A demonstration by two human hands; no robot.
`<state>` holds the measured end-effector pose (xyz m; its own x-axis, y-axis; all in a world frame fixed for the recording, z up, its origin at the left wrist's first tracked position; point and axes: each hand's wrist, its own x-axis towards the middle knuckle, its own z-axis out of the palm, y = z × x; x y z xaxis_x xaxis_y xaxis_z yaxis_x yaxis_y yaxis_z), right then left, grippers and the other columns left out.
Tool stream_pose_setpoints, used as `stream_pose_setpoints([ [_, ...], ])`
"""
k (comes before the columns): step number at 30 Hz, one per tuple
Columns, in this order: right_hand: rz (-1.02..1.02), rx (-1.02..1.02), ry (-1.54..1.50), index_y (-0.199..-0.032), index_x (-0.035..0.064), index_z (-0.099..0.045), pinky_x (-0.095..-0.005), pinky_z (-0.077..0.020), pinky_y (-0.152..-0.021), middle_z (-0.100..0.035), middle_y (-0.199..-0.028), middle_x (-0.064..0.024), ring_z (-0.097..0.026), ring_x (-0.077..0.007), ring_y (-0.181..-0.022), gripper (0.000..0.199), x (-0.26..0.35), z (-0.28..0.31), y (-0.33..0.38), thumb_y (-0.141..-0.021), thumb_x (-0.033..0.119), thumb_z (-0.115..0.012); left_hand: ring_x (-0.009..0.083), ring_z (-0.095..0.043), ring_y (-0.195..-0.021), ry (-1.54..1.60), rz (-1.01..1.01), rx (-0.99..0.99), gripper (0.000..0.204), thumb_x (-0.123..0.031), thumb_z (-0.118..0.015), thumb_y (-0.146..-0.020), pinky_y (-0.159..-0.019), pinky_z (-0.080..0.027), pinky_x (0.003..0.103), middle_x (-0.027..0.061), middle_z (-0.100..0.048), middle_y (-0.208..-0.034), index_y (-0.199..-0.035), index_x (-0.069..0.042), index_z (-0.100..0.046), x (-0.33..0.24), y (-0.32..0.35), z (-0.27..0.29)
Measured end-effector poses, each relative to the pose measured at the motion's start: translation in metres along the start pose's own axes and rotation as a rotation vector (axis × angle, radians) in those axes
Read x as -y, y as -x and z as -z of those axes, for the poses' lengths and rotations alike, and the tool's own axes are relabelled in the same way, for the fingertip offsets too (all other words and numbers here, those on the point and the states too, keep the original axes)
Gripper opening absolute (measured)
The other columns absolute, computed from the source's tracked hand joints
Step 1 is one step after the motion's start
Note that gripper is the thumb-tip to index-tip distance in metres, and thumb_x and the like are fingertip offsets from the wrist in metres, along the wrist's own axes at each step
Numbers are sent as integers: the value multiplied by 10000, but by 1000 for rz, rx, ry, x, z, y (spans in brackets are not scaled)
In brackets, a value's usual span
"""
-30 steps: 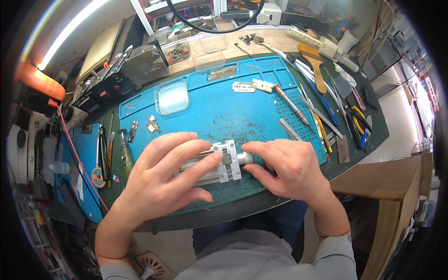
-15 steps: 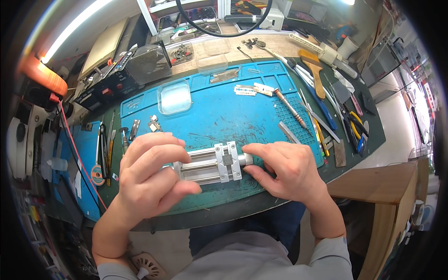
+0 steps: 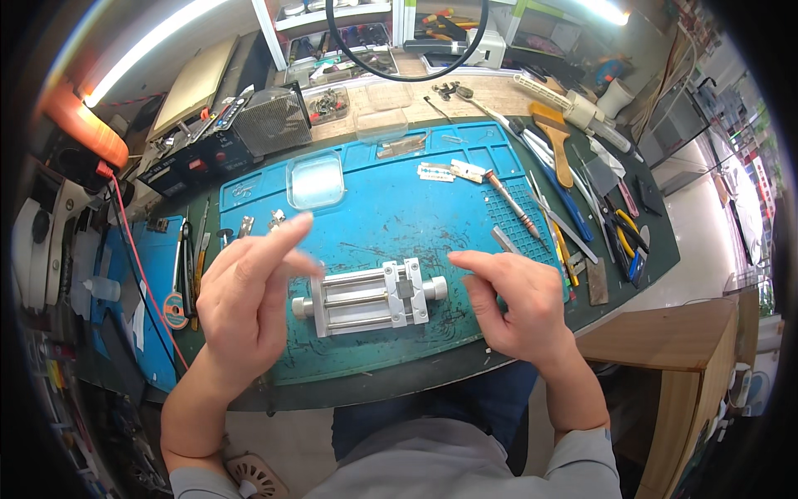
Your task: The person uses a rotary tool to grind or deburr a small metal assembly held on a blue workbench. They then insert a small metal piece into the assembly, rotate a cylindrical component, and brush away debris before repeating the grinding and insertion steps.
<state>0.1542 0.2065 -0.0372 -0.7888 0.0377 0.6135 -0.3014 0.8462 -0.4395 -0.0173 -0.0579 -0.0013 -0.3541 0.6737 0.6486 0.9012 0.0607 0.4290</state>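
A silver clamping fixture with parallel rods and a round knob at either end lies on the blue work mat. A small dark square chip sits between its jaws on the right side. My left hand hovers by the fixture's left end, index finger stretched out, fingertips slightly blurred, holding nothing. Just off the right knob is my right hand, thumb and index finger apart with a gap between them. Neither hand touches the fixture.
A clear plastic dish stands on the mat's upper left. Razor blades and a copper-coloured pen-like tool lie upper right. Beyond are a wooden-handled brush, tweezers and pliers. A black ring hangs over the far edge.
My right hand has let go of the right knob and moved slightly right. My left hand has drawn back leftward from the fixture, its index finger now straightened, uncovering the left knob.
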Motion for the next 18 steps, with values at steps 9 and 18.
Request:
stream_pose_setpoints([
  [9,-64,-198,43,-1223,16,-743,-348,-543,-633,-692,-986,-123,-664,-250,-763,424,3,0,-5,-833,-141,-682,281,-723,-884,-64,52,168,337,-22,-717,-985,-808,-570,375,102,-769,-970,-1321,-3,-716,-1,-1,9],
  [18,-95,-229,346,-1184,72,-750,-378,-522,-823,-743,-1013,-83,-700,-272,-854,281,-6,33,2,-911,9,-742,377,-624,-1185,-105,166,623,840,-327,-977,-692,-1027,-519,443,156,-662,-1305,-1402,-27,-645,-21,-12,13],
])
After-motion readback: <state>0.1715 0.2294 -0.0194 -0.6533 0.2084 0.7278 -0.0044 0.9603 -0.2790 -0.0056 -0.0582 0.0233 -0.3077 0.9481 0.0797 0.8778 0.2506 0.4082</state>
